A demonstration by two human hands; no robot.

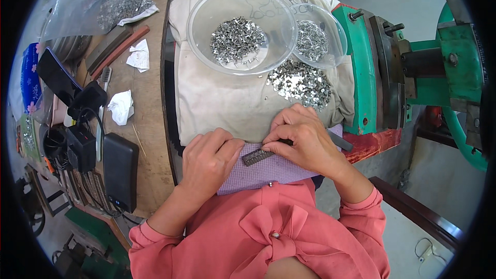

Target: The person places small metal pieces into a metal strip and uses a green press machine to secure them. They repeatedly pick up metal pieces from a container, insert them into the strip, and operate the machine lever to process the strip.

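My right hand [306,137] grips a short dark slotted metal bar [254,158] between thumb and fingers, over a purple checked cloth [268,171] on my lap. Part of the bar is hidden under those fingers. Just left of its free end, my left hand [206,163] is closed in a pinch; whatever its fingertips may hold is too small to make out. Beyond my right hand lies a loose heap of small shiny metal pieces [302,85] on a beige cloth [222,108].
Behind the heap stand a large clear plastic bowl [192,36] of metal pieces and a smaller clear tub [338,39] of thin metal parts. At right is a green machine [361,72]. The wooden table [155,160] at left carries a black power bank [120,170], a phone [58,75] and crumpled tissues [121,107].
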